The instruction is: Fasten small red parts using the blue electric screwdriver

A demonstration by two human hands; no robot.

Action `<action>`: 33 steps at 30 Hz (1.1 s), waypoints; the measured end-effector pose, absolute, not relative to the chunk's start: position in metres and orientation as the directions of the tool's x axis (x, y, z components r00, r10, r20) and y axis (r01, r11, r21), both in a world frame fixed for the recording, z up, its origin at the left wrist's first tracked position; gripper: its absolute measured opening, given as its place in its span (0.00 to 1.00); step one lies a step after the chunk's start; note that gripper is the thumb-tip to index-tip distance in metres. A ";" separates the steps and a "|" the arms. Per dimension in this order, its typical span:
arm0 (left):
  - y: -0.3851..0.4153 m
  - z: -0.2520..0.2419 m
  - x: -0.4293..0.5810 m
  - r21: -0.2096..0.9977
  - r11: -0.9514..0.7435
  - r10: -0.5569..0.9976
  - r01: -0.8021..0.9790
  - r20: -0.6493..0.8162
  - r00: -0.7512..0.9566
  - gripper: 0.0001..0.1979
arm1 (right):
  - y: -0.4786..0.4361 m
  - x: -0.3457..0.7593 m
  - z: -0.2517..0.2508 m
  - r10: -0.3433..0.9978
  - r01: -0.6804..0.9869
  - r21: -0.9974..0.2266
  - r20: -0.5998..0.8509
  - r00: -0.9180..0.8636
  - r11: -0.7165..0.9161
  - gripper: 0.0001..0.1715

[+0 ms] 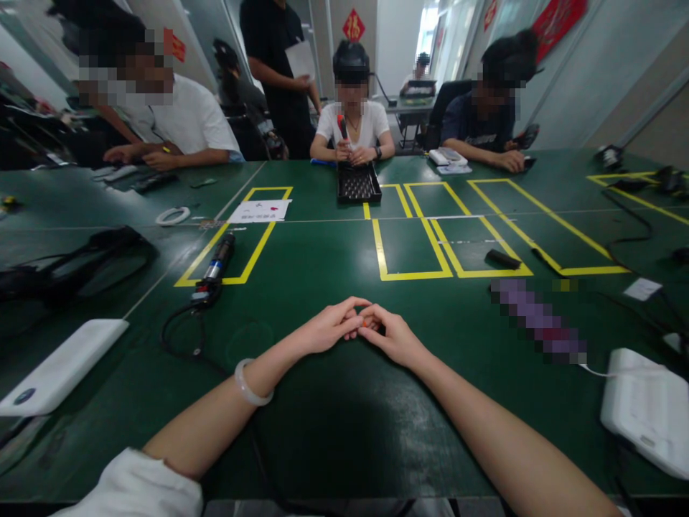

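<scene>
My left hand [329, 329] and my right hand [397, 337] meet above the green table, fingertips together and fingers bent. A tiny orange thing [364, 324] shows between them at the right hand's fingers; it is too small to name. Overlapping fingers hide what else, if anything, lies in the left hand. Around my left wrist sits a pale bangle [250, 384]. Left of the hands, a dark cylindrical tool with a silver-blue band [214, 269] lies on the table, its black cable curling toward me.
Yellow tape outlines [413, 276] mark the green table [323, 251]. A white power bank [69, 362] lies left, a white device [646, 409] right. Opposite, a person in a headset [351, 64] holds a red-and-black tool [342, 128] over a black tray [344, 199]. Others sit on both sides.
</scene>
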State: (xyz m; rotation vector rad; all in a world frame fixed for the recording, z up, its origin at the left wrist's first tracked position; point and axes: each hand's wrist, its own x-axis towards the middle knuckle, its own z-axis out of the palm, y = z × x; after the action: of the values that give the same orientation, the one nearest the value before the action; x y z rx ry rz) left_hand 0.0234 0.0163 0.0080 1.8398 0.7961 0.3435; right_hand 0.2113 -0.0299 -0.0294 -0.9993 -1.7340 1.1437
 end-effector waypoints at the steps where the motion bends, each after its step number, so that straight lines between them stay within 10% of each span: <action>1: 0.017 0.005 0.024 0.921 -0.198 0.670 0.336 -0.123 0.732 0.25 | -0.030 0.211 -0.029 0.916 0.173 -0.947 0.199 -0.349 0.272 0.08; 10: 0.019 -0.005 0.022 0.976 -0.020 0.733 0.215 -0.132 0.668 0.16 | -0.029 0.209 -0.037 0.947 0.210 -0.941 0.215 -0.239 0.266 0.06; 33: 0.016 -0.012 0.017 0.920 -0.296 0.770 0.256 0.070 0.635 0.10 | -0.028 0.212 -0.034 0.924 0.380 -0.843 0.325 -0.204 0.380 0.10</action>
State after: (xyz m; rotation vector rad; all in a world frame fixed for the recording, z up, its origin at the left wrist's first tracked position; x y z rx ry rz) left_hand 0.0173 0.0159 -0.0124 1.8492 0.8193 0.6386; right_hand 0.2116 -0.0278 -0.0337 -1.1452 -1.7683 0.7828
